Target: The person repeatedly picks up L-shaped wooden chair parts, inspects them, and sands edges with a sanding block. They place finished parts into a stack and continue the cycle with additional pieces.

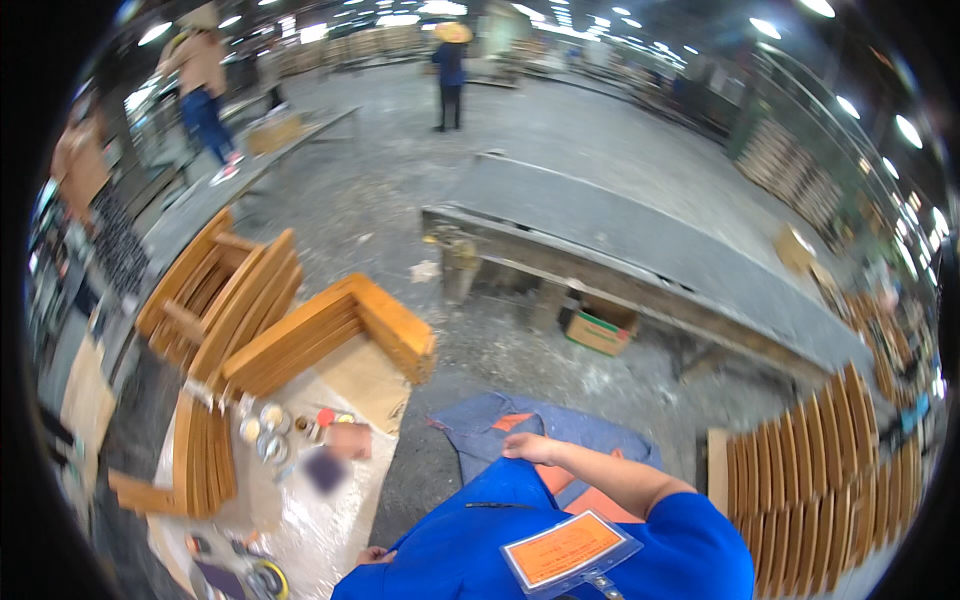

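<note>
My right hand [528,447] is in front of my blue shirt [470,520], by its lower edge and above a blue and orange cloth [600,432] on the floor. Its fingers are curled together, and whatever they may hold is hidden. At the shirt's left side my left hand [375,555] shows only in part, with its fingers mostly hidden. A badge [562,550] with an orange card hangs on my shirt. Left of me a plastic-covered sheet [345,520] bears cans [270,447], a dark purple pad [325,470] and a round yellow-edged tool [270,578].
Stacked brown wooden frames [300,345] stand to the left, and curved wooden slats [800,450] are lined up at the right. A long grey bench [640,250] crosses ahead, with a cardboard box [600,327] under it. Several people [452,75] stand farther off.
</note>
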`<state>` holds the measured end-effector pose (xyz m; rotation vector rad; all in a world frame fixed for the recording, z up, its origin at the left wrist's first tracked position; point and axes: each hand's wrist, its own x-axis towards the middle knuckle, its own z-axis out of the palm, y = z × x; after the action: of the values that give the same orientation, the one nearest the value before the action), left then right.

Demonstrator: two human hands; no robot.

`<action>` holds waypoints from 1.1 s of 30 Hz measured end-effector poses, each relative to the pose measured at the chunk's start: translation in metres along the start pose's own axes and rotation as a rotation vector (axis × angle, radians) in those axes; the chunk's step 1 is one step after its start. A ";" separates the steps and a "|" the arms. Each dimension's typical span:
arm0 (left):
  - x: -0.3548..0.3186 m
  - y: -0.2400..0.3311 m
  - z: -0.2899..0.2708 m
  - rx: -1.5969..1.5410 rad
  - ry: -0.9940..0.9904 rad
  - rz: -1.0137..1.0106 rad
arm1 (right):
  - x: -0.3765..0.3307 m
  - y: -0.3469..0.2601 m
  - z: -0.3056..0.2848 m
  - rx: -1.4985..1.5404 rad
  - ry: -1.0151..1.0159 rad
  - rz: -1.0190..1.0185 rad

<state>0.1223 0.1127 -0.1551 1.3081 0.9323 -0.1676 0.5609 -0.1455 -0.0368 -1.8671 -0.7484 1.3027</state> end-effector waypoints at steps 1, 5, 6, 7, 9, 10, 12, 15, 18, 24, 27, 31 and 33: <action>-0.010 0.001 0.008 0.045 0.057 0.033 | 0.003 0.008 -0.003 -0.045 -0.073 -0.025; -0.058 0.030 0.038 0.478 0.349 0.052 | 0.020 0.016 0.027 -0.541 -0.400 -0.082; -0.072 0.042 0.044 0.585 0.404 0.061 | 0.024 0.009 0.041 -0.659 -0.476 -0.130; -0.086 0.054 0.048 0.551 0.414 0.104 | 0.027 0.000 0.052 -0.729 -0.483 -0.228; -0.106 0.079 0.055 0.490 0.440 0.210 | 0.041 -0.031 0.072 -0.575 -0.570 -0.309; -0.113 0.090 0.056 0.322 0.318 0.188 | 0.046 -0.049 0.080 -0.493 -0.626 -0.360; -0.126 0.106 0.056 -0.020 0.095 0.195 | 0.056 -0.086 0.098 -0.392 -0.763 -0.325; -0.138 0.111 0.049 0.085 0.069 0.071 | 0.059 -0.127 0.128 -0.378 -0.920 -0.136; -0.147 0.105 0.017 0.213 0.164 0.165 | 0.065 -0.156 0.148 -0.490 -0.947 -0.062; -0.161 0.118 -0.109 0.345 0.697 0.350 | 0.078 -0.172 0.180 -0.443 -0.948 -0.067; -0.158 0.148 -0.181 0.550 0.998 0.409 | 0.083 -0.176 0.194 -0.358 -0.939 -0.041; -0.124 0.200 -0.265 0.747 1.328 0.430 | 0.087 -0.185 0.213 -0.410 -0.849 -0.041; -0.106 0.213 -0.291 0.857 1.399 0.284 | 0.087 -0.187 0.220 -0.417 -0.798 -0.039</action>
<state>0.0385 0.3902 0.0843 2.3870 1.9181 0.7629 0.3704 0.0801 0.0229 -1.5741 -1.5494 2.0056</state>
